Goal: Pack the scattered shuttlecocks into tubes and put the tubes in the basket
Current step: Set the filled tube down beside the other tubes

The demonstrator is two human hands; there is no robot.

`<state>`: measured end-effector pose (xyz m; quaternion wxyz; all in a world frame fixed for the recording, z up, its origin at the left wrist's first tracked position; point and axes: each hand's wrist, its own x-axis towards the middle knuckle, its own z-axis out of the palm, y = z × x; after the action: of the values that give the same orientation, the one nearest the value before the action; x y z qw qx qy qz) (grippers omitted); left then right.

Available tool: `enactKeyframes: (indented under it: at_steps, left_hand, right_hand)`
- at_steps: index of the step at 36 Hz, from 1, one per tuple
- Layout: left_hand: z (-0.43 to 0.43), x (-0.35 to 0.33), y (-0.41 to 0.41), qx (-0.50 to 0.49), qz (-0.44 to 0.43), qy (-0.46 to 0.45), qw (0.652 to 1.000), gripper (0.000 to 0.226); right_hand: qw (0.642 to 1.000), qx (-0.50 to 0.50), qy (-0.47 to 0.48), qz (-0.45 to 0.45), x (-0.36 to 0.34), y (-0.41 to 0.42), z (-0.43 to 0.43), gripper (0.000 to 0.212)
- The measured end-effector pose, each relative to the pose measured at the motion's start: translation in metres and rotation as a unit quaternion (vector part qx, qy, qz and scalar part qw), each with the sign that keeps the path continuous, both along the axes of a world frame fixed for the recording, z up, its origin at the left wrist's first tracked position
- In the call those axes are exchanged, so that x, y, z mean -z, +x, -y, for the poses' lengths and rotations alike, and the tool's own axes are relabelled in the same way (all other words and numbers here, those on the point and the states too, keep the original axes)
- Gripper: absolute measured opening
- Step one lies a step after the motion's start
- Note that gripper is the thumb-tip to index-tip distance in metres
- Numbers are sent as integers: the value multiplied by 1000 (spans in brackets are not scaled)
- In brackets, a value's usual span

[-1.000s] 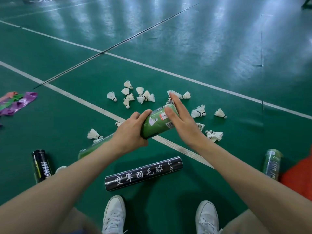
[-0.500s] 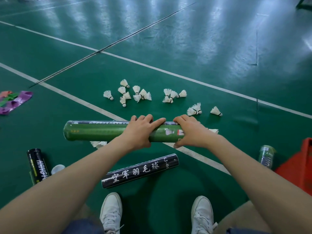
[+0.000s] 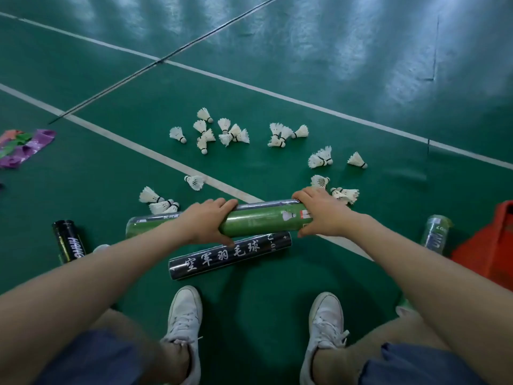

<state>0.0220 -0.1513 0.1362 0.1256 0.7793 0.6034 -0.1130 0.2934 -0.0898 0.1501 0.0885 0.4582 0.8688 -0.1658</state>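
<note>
A long green shuttlecock tube [image 3: 261,220] lies level, held crosswise low over the court floor. My left hand [image 3: 206,222] wraps its middle. My right hand [image 3: 319,213] grips its right end, covering the opening. Just below it a black tube with white characters [image 3: 230,255] rests on the floor. Several white shuttlecocks [image 3: 230,133] lie scattered beyond the tube, some close to my right hand [image 3: 345,194] and some by the green tube's left end [image 3: 158,201]. The red basket [image 3: 488,245] stands at the right edge, partly cut off.
A short black tube [image 3: 68,240] lies at the left with a pale cap [image 3: 101,248] beside it. A clear tube [image 3: 435,234] stands next to the basket. Purple and green bands [image 3: 23,145] lie far left. White shoes [image 3: 184,323] are near the bottom.
The green tube swung from pointing away to level crosswise, then came lower and nearer to the black tube. Both hands kept hold of it throughout.
</note>
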Motion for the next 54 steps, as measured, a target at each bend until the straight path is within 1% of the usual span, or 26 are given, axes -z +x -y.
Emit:
enactKeyframes:
  at_steps: [3, 5, 10, 12, 17, 19, 21, 23, 24, 25, 27, 29, 31, 33, 34, 35, 37, 38, 39, 42, 44, 46, 48, 50, 52, 54]
  left_hand:
    - [-8, 9, 7, 28, -29, -7, 999, 103]
    - [-13, 19, 18, 45, -44, -12, 998, 104]
    - [-9, 72, 44, 55, -63, -58, 995, 105]
    - [-3, 97, 54, 41, -62, -66, 995, 105]
    - [5, 152, 71, -24, -32, -103, 994, 102]
    - [5, 170, 70, -46, 7, -131, 990, 99]
    - [4, 186, 69, -94, 114, -155, 977, 87]
    - [2, 197, 66, -148, 240, -162, 946, 68]
    - [0, 201, 64, -165, 276, -160, 933, 61]
    - [-4, 205, 61, -176, 290, -150, 929, 57]
    - [-13, 216, 51, -189, 258, -120, 940, 55]
    - [-24, 228, 40, -222, 178, -111, 952, 60]
    - [-33, 240, 30, -253, 95, -142, 952, 61]
    - [-40, 248, 24, -259, 61, -187, 946, 60]
    - [-42, 249, 21, -249, 57, -202, 946, 59]
    - [-44, 250, 17, -231, 54, -205, 950, 59]
    - [-47, 250, 8, -179, 47, -190, 964, 58]
    - [-47, 249, 4, -156, 41, -182, 970, 58]
    - [-47, 249, 1, -145, 38, -178, 973, 59]
    - [-45, 250, 11, -149, 54, -170, 973, 61]
    - [-48, 251, 26, -165, 77, -159, 970, 61]
    - [-54, 254, 40, -188, 110, -151, 964, 59]
    - [-60, 257, 52, -217, 137, -152, 954, 59]
    - [-63, 260, 62, -226, 142, -158, 951, 63]
    - [-62, 261, 70, -229, 134, -158, 951, 67]
    - [-59, 261, 76, -231, 125, -158, 952, 69]
  right_hand:
    - [993, -46, 66, 83, 22, 2, 9, 88]
    - [987, -76, 77, 115, 37, 4, 13, 87]
    - [989, -88, -8, 115, 78, -4, 14, 93]
    - [989, -88, -23, 116, 104, -13, 17, 92]
    - [992, -18, -61, 106, 166, -27, 25, 83]
    - [991, -11, -75, 106, 184, -27, 26, 83]
    - [991, -11, -76, 108, 199, -23, 24, 82]
    - [991, -22, -69, 114, 213, -14, 20, 79]
    - [991, -28, -67, 115, 220, -9, 18, 77]
    - [991, -27, -65, 113, 227, -4, 16, 75]
    - [992, -7, -63, 110, 240, 3, 12, 77]
    - [992, 17, -64, 108, 251, 3, 10, 78]
    - [991, 50, -73, 100, 259, -3, 10, 80]
    - [986, 128, -86, 64, 264, -10, 13, 80]
    - [977, 192, -90, 29, 266, -15, 16, 76]
    - [958, 269, -93, -17, 267, -19, 19, 69]
    - [900, 410, -98, -113, 269, -29, 22, 53]
    - [876, 452, -93, -143, 269, -35, 22, 51]
    - [859, 479, -86, -159, 269, -41, 21, 54]
    - [816, 535, -82, -204, 269, -53, 13, 81]
    - [793, 546, -69, -260, 274, -55, 5, 93]
    - [788, 531, -57, -307, 276, -51, -7, 97]
    - [809, 505, -64, -296, 278, -45, -22, 93]
    - [826, 483, -84, -279, 277, -39, -35, 87]
    - [811, 491, -109, -299, 275, -33, -43, 80]
    - [796, 502, -137, -311, 275, -30, -45, 84]
